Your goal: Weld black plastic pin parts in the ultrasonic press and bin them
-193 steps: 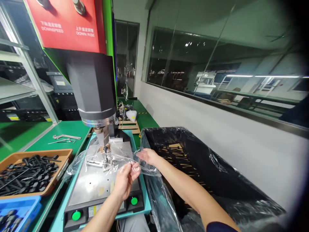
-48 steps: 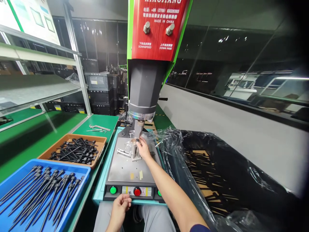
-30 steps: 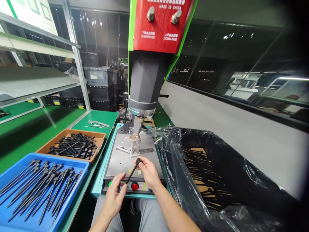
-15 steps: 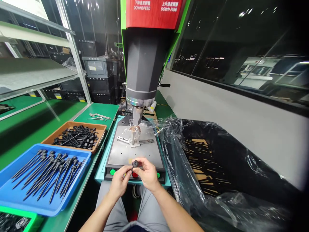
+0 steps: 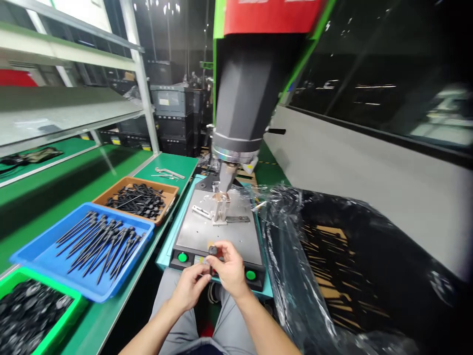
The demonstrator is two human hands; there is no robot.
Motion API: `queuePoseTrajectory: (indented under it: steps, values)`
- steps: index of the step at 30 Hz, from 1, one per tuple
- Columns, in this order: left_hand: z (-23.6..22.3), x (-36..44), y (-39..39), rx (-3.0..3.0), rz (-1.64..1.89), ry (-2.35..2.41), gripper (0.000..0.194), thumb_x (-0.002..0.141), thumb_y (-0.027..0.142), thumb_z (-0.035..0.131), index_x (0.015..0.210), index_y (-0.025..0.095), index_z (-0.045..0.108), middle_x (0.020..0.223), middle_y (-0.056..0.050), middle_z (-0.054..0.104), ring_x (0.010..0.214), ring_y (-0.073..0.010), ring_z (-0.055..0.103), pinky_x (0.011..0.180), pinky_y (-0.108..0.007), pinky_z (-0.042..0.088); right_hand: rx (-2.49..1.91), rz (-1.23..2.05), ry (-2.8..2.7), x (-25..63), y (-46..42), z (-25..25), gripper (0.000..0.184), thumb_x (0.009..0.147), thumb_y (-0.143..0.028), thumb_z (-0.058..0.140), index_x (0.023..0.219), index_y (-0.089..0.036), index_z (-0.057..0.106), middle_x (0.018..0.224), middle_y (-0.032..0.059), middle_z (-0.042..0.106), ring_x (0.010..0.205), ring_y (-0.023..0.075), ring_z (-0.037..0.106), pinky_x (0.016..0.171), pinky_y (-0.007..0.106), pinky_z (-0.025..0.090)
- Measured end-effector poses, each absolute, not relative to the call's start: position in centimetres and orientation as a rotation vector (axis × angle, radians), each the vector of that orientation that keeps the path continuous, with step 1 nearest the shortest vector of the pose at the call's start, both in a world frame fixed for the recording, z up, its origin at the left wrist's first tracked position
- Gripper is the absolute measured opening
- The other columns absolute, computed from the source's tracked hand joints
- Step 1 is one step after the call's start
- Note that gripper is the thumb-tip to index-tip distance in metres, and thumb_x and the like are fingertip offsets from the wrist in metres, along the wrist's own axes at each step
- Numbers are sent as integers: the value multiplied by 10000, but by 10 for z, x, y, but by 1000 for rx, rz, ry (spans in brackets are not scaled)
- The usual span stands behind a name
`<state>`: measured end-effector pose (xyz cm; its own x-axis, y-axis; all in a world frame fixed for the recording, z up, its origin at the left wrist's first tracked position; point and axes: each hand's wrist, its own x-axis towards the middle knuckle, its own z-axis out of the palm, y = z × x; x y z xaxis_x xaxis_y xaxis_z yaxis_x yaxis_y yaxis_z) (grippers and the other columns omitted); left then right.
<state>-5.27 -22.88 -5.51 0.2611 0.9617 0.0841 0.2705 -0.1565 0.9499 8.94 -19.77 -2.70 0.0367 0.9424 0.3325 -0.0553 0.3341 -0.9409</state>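
R hand [image 5: 232, 270] pinches blk part [image 5: 213, 250] just under its knobby head, thumb + fingers closed on it; L hand [image 5: 190, 286] grips same part lower down, fingertips closed, contact partly hidden. Part is in front of person, over near edge of machine base [image 5: 192, 239], approx. betw. green btns [image 5: 182, 257], head up. Metal fixture [image 5: 220, 209] stands on base beyond hands, machine horn [image 5: 226, 176] above it. To L on green table [image 5: 186, 163]: blue tray [image 5: 41, 256] w/ long blk rods, heads mostly pointing away; brown tray [image 5: 173, 189] behind it w/ jumbled blk parts; green tray [image 5: 79, 301] nearest, w/ small blk pcs, blurry. Wrench [image 5: 170, 173] at back. R side: blk plastic-lined bin [image 5: 295, 276] w/ more rods.
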Motion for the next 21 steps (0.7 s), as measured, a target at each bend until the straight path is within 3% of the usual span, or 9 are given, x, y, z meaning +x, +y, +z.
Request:
queuePoseTrajectory:
  steps: [4, 6, 9, 12, 16, 21]
  values:
    - [-36, -82, -244, 1512, 992, 1255, 265, 853, 439, 563, 810, 212, 693, 733, -46, 653, 698, -197, 581, 680, -289, 483, -951, 1243, -1332, 82, -196, -34, 588, 791, -344, 714, 1313, -222, 473, 1053, 85, 637, 831, 195, 632, 732, 332, 538]
    - [-20, -116, -249, 1522, 1051, 1412, 284, 864, 438, 538, 891, 202, 695, 808, -46, 681, 745, -199, 602, 721, -296, 493, -950, 1338, -1361, 82, -197, -38, 628, 816, -393, 691, 1353, -209, 422, 1075, 99, 629, 847, 198, 635, 753, 344, 540]
    - [6, -187, -254, 1567, 1029, 1850, 335, 865, 446, 508, 1006, 196, 683, 973, -52, 711, 897, -228, 636, 842, -331, 494, -993, 1430, -1341, 87, -201, -41, 600, 829, -459, 673, 1316, -189, 448, 1025, 99, 645, 857, 211, 640, 767, 354, 529]
    - [22, -260, -252, 1601, 784, 2270, 347, 862, 414, 483, 1060, 202, 673, 1087, -68, 708, 1004, -254, 635, 912, -351, 471, -1015, 1527, -1296, 95, -208, -41, 585, 827, -502, 670, 1285, -197, 472, 981, 90, 654, 816, 215, 640, 688, 333, 521]
    - [20, -314, -238, 1635, 189, 2469, 274, 878, 298, 466, 993, 167, 677, 1015, -104, 718, 932, -257, 660, 804, -327, 483, -1020, 1588, -1261, 103, -218, -39, 552, 821, -510, 683, 1253, -215, 507, 969, 84, 660, 782, 208, 634, 668, 326, 506]
    - [-7, -316, -222, 1659, -37, 2471, 146, 803, 169, 553, 873, 144, 679, 935, -138, 713, 946, -281, 657, 811, -328, 470, -939, 1653, -1283, 118, -229, -38, 440, 811, -501, 699, 1137, -213, 633, 960, 99, 670, 798, 212, 630, 705, 330, 490]
